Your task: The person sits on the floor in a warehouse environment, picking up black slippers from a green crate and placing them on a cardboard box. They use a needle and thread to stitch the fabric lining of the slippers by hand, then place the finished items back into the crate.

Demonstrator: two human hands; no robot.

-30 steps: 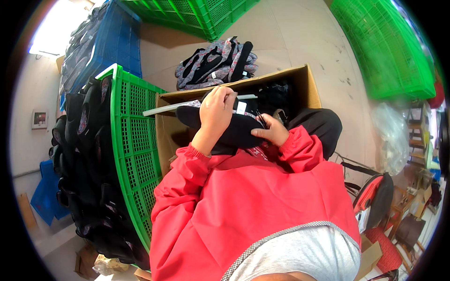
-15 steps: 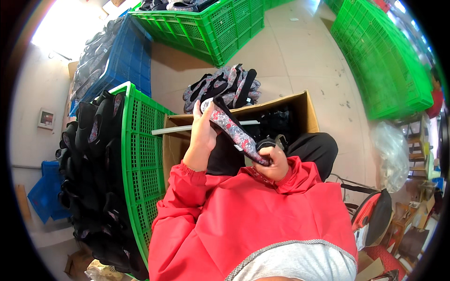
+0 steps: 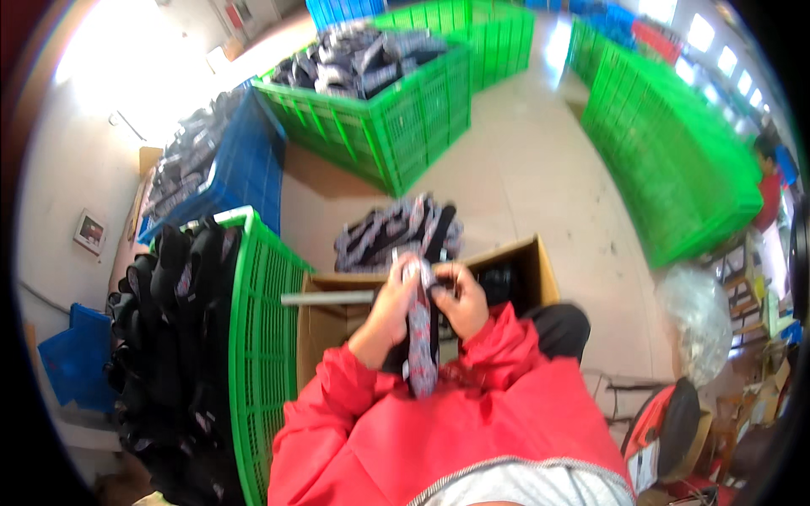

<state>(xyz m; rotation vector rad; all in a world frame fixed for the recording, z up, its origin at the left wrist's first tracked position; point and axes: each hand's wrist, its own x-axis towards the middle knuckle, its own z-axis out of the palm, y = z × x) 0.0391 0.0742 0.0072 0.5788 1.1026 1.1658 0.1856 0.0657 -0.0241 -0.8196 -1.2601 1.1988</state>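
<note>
Over the cardboard box I hold up a grey fabric slip-on shoe with red flecks and black trim, its length pointing toward me. My left hand grips its far end from the left side. At the same end my right hand pinches the edge, fingers bent and pressed together. Just beyond the box lies a pile of similar patterned shoes. Inside the box are dark items, too shadowed to name. A pale bar lies across the box's left side.
A green crate heaped with black shoes stands close on my left. Farther out are a blue crate and another green crate, both filled with shoes. Large green crates and a clear plastic bag stand to the right.
The shoe has swung from a slant to pointing toward me. My right hand has moved from its near end up to the far end, beside my left. The view has tilted upward.
</note>
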